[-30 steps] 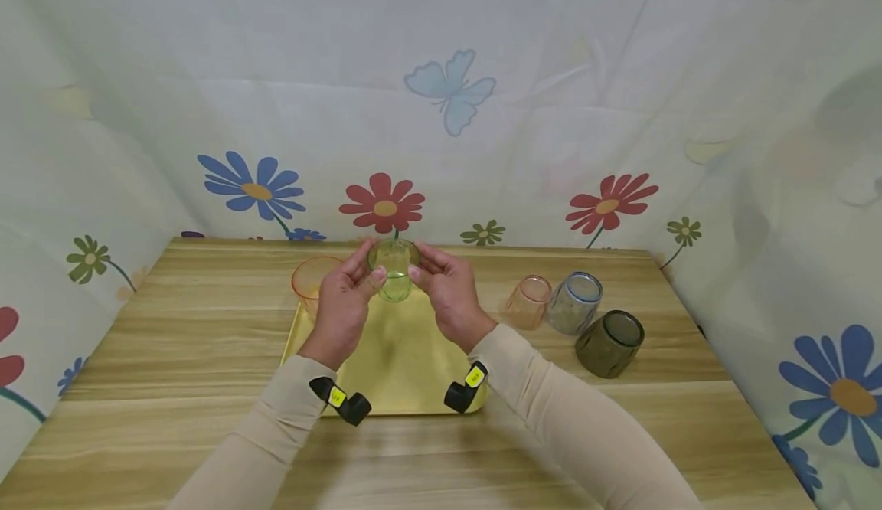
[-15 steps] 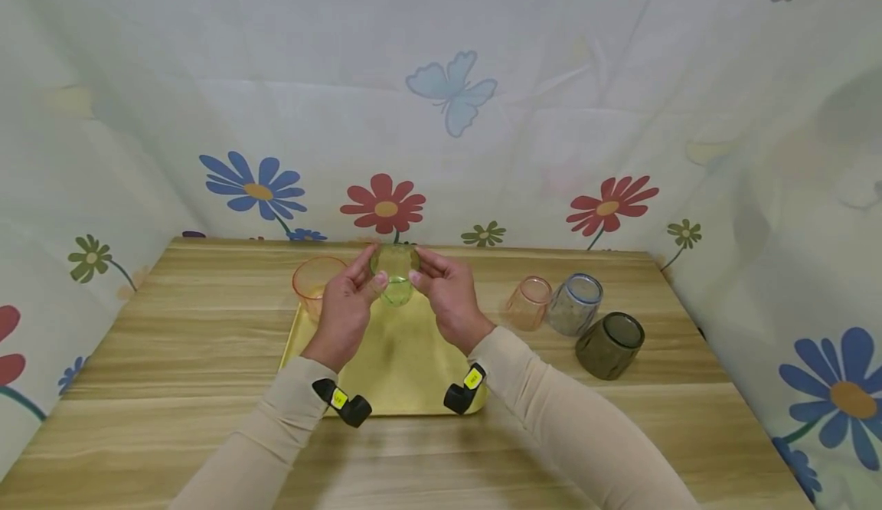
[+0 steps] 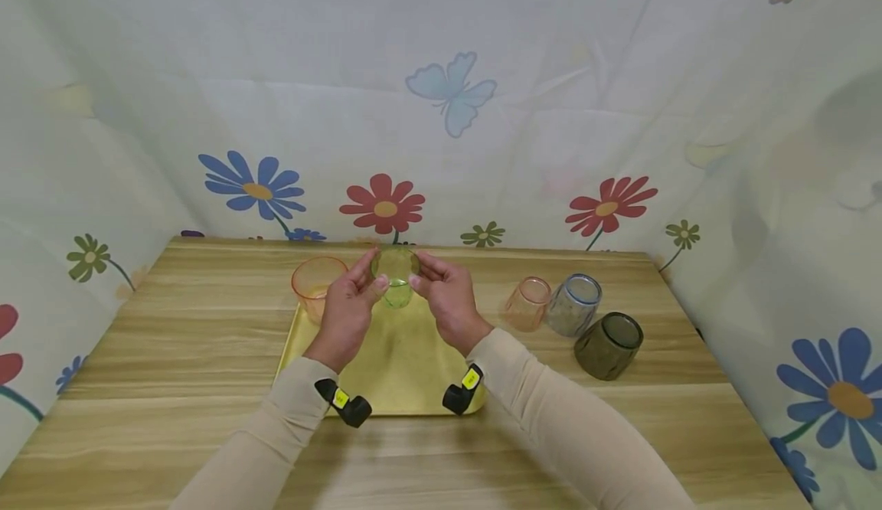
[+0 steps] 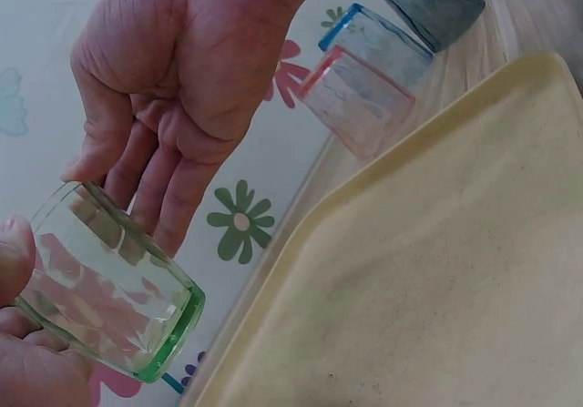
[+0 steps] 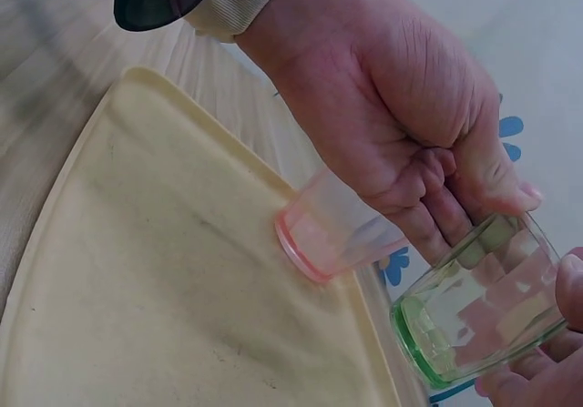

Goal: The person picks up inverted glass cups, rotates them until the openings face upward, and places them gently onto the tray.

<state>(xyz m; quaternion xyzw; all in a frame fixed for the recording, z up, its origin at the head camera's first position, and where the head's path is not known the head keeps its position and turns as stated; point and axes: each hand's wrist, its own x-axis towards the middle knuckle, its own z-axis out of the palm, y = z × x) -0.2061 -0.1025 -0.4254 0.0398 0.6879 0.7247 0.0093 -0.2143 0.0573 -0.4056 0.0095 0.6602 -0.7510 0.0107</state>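
Both hands hold a clear green drinking glass [image 3: 396, 274], one on each side near its rim. My left hand [image 3: 347, 317] pinches it from the left, thumb on the near side and fingers behind. Opposite, my right hand [image 3: 449, 301] has the same thumb-and-finger pinch. In the left wrist view the green glass [image 4: 105, 289] shows its thick base pointing down, with nothing under it, above the yellow tray's [image 4: 437, 243] far edge. A pinkish-orange glass [image 5: 332, 229] stands mouth up at the tray's far left corner, partly behind my left hand in the head view.
Right of the tray, three glasses stand upside down on the wooden table [image 3: 207, 341]: a pink one [image 3: 527, 305], a blue-rimmed one [image 3: 575, 305] and a dark grey-green one [image 3: 609, 346]. A flower-printed cloth [image 3: 524, 158] hangs behind the table.
The green glass has come down slightly in the head view, both hands still on it. The other glasses and the tray have stayed where they were.
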